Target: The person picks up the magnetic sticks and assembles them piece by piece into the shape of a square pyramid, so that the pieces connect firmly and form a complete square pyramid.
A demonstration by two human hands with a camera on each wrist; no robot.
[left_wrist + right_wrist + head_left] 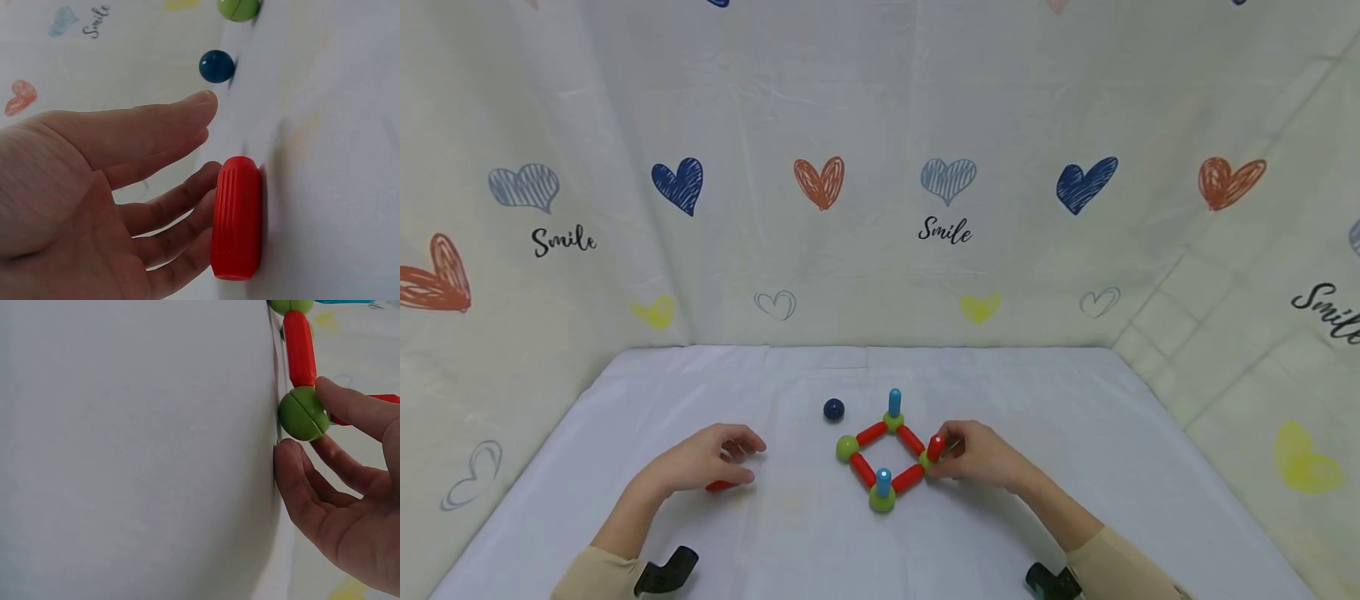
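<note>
My left hand hovers at the left with thumb and fingers spread apart. Beside its fingertips a ribbed red rod lies on the table; whether they touch it is unclear. My right hand pinches a green ball between thumb and finger at the right corner of a diamond-shaped frame. From that ball a red rod stands up. Red rods join the frame's green balls. Blue rods stand upright on the far corner, a blue rod, and the near corner, another blue rod.
A loose dark blue ball sits behind the frame to its left. White cloth covers the table. A curtain printed with hearts hangs behind and along the sides.
</note>
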